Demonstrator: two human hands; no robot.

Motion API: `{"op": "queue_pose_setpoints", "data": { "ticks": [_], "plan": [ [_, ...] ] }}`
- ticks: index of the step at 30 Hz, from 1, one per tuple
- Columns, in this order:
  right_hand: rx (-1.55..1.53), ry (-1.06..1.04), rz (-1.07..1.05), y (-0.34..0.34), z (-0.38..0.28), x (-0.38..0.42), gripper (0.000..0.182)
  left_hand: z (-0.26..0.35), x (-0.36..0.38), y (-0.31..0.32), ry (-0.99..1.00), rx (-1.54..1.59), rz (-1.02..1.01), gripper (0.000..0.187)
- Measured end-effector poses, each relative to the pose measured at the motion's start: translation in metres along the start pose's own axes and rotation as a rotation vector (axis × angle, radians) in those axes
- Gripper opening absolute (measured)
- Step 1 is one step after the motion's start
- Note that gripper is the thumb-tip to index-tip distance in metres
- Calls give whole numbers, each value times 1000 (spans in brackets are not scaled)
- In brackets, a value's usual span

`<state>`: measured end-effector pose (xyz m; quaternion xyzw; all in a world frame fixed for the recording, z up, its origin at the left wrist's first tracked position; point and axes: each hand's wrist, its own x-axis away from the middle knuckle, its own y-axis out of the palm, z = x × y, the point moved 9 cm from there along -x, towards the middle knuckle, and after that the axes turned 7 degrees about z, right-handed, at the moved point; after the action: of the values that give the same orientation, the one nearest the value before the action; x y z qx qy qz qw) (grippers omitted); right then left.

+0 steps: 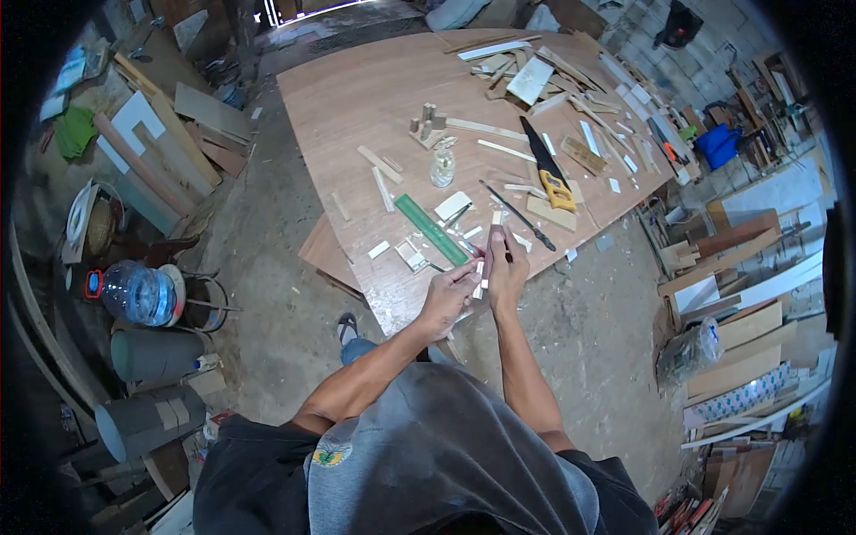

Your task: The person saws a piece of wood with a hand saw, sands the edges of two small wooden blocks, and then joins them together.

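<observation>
My right hand [508, 275] is closed around a narrow wooden block [496, 219] with a dark brown wrap that looks like sandpaper; its pale end sticks up past the fingers. Close beside it, my left hand [448, 299] pinches a small pale wood piece [479, 291] near the table edge. Fingers partly hide both pieces. Just beyond the left hand lie a green straightedge [432, 230] and a small pale wooden frame [413, 255]. A dark file [517, 216] rests beyond the right hand.
On the plywood table [348, 98] are a glass jar [442, 168], a yellow-handled handsaw [551, 174] and a heap of wood offcuts [532, 80]. A water bottle [138, 292] stands at left. Boards [736, 330] lean at right.
</observation>
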<state>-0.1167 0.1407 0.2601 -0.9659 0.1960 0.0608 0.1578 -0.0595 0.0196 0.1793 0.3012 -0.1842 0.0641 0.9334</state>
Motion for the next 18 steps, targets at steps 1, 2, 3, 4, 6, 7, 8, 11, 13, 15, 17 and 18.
{"op": "queue_pose_setpoints", "data": {
  "ticks": [1,2,3,4,6,7,8,11,13,15,17,18],
  "plan": [
    [16,-34,-69,2,4,11,47,-2,-3,-3,-52,65,4,46],
    [14,-31,-83,2,14,28,47,-7,-4,-6,-106,135,8,48],
    [58,-107,-71,0,17,48,47,-9,-1,-12,-107,140,23,48],
    [100,-188,-56,0,13,57,47,-12,2,-16,-135,132,6,47],
    [111,-116,-90,8,25,44,48,-17,10,-25,-191,107,-34,45],
    [199,-55,-119,16,39,24,49,-15,20,-31,-212,-25,-34,41],
    [287,8,-148,23,54,4,49,-18,27,-40,-221,-32,-26,41],
    [320,-102,-62,33,79,-53,52,-19,30,-64,-219,153,55,38],
    [374,-211,-13,34,107,-86,51,2,38,-94,-186,159,85,41],
    [531,-312,-107,48,122,-109,52,19,53,-135,-141,175,136,43],
    [646,-246,-210,66,158,-134,60,25,73,-188,-94,185,279,50],
    [773,-177,-288,76,176,-143,70,26,84,-214,-63,157,390,55]
  ]
}}
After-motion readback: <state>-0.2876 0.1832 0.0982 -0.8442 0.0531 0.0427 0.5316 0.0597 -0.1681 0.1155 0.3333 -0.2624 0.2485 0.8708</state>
